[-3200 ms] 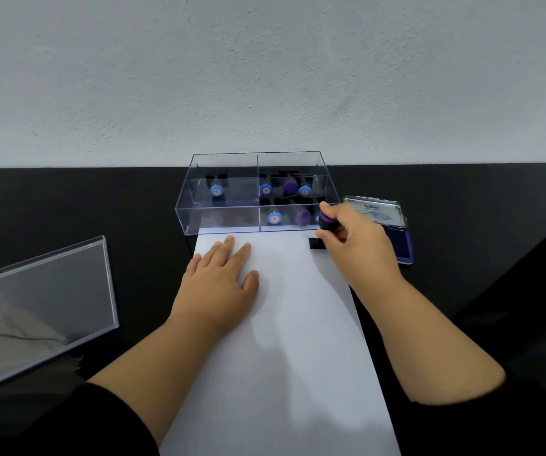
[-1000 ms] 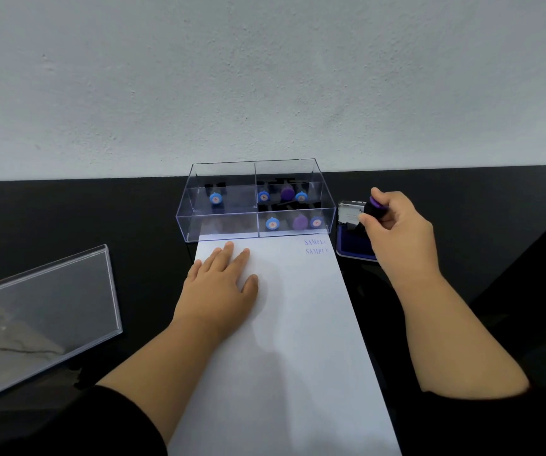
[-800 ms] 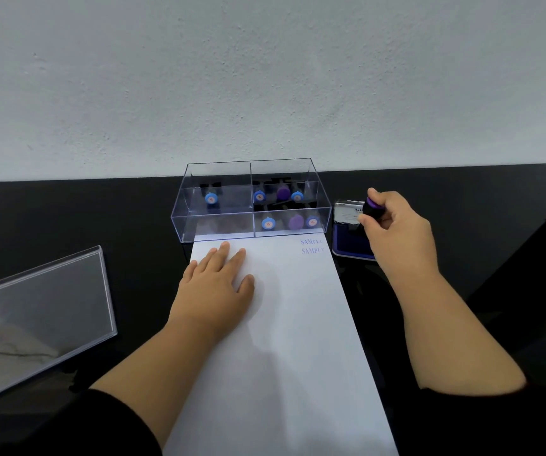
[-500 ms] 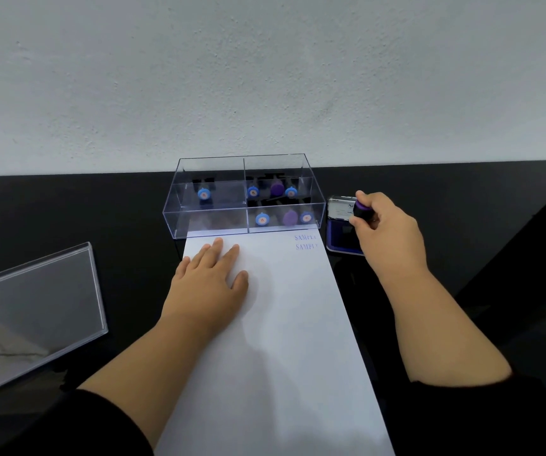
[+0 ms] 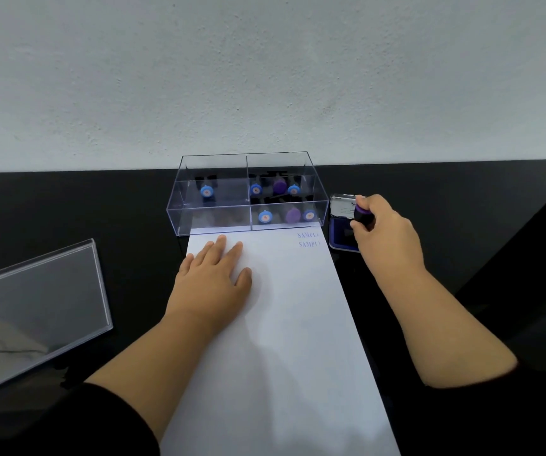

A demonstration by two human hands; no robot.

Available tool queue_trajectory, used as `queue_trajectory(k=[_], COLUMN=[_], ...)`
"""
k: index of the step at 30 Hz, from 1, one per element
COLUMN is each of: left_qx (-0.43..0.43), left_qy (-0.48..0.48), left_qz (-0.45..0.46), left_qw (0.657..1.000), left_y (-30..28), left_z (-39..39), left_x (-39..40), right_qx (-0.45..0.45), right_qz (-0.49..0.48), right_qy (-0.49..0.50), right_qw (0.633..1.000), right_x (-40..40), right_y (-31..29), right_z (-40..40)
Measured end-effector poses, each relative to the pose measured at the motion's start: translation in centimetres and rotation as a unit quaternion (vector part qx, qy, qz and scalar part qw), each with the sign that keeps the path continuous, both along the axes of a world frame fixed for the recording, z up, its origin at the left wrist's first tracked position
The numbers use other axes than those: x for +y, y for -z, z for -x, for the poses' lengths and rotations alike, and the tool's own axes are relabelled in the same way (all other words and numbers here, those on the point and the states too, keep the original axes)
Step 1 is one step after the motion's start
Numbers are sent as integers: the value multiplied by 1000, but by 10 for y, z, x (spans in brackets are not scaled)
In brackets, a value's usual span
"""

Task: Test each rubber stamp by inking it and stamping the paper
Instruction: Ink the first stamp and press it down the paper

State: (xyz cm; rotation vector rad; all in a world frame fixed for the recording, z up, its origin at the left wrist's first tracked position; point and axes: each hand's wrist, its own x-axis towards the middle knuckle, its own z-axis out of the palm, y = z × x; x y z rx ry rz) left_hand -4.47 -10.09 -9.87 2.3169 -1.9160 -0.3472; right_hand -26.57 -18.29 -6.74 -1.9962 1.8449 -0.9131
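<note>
Now the right hand (image 5: 386,235) grips a purple-topped stamp (image 5: 362,214) over the open ink pad (image 5: 342,236), at three o'clock of the paper (image 5: 284,340); the left hand (image 5: 212,281) lies flat, fingers straight, on the paper.

stamp (image 5: 362,214) moved from paper (image 5: 284,324) to ink pad (image 5: 342,238)

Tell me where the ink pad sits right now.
In the head view the ink pad lies open on the black table, right of the paper and clear box, under the right hand.
</note>
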Motion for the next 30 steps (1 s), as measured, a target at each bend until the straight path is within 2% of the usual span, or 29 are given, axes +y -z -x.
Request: queue_trajectory(k=[12, 20, 30], left_qx=[-3, 4, 2], left_qy=[-3, -6, -5], left_qz=[3, 4, 3], left_qw=[1000, 1000, 1000], left_y=[1, 0, 0], left_z=[0, 2, 1], left_x=[0, 1, 0], right_qx=[10, -69, -41], right_qz=[23, 45, 39], right_qy=[-7, -66, -125], right_qw=[1000, 994, 991], right_x=[3, 13, 19], right_y=[1, -2, 8], right_z=[1, -11, -23])
